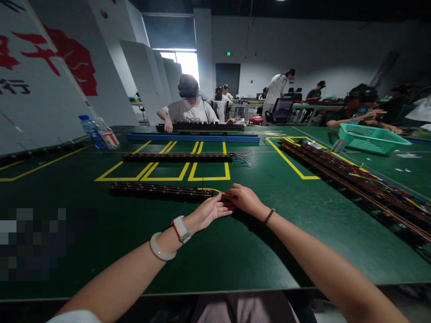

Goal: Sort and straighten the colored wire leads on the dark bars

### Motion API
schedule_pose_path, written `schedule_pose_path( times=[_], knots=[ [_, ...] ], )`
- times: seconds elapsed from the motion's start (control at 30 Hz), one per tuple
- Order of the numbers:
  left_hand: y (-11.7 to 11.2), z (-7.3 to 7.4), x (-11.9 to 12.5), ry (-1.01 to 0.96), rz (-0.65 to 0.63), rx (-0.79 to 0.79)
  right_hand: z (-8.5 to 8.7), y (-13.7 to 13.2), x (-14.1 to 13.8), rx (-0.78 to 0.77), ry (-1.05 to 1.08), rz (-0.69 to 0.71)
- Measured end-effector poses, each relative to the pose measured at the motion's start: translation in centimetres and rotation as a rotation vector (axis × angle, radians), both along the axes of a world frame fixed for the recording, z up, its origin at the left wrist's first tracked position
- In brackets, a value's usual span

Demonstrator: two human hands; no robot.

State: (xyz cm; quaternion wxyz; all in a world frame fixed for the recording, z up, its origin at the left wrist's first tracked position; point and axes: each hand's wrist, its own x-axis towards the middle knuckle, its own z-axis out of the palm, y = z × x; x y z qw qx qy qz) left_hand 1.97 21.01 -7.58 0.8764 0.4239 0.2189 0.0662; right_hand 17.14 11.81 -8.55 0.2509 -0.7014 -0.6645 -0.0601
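Observation:
A long dark strip with wires lies across the green table in front of me. My left hand rests at the strip's right end, fingers stretched out flat against it. My right hand lies over the same end, fingers curled down on the strip, next to a yellow wire. A watch and a pale bangle sit on my left wrist, a bead bracelet on my right.
A second dark strip lies farther back over yellow floor-style markings. A bundle of long strips with coloured wires runs along the right. A teal basket, two water bottles and a person seated opposite are beyond.

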Motion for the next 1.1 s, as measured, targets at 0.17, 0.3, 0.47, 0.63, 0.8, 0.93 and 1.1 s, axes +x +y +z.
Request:
schedule_pose_path(
  times=[0.17,0.3,0.47,0.63,0.8,0.93,1.1],
  knots=[
    [-0.3,-0.5,0.3,-0.104,0.056,-0.075,1.0,-1.0,-1.2,-0.014,-0.452,0.112],
    [-0.7,-0.6,0.3,-0.119,0.103,-0.11,2.0,-1.5,-1.3,-0.019,-0.543,0.255],
    [-0.7,-0.8,0.2,-0.105,0.095,-0.093,3.2,-2.1,-0.8,-0.036,-0.416,0.201],
    [-0.4,-1.2,0.2,-0.083,0.064,-0.049,3.2,-1.8,-0.5,-0.173,-0.308,0.095],
    [-0.4,-0.9,0.2,-0.057,0.038,-0.03,2.8,-1.1,-0.1,-0.138,-0.205,-0.022],
    [-0.5,-0.6,0.1,-0.049,0.022,-0.014,2.2,-0.3,0.8,-0.069,-0.114,-0.048],
    [-0.6,-0.3,-0.1,-0.044,0.027,-0.006,0.8,0.7,2.3,-0.02,0.077,-0.024]
  ],
)
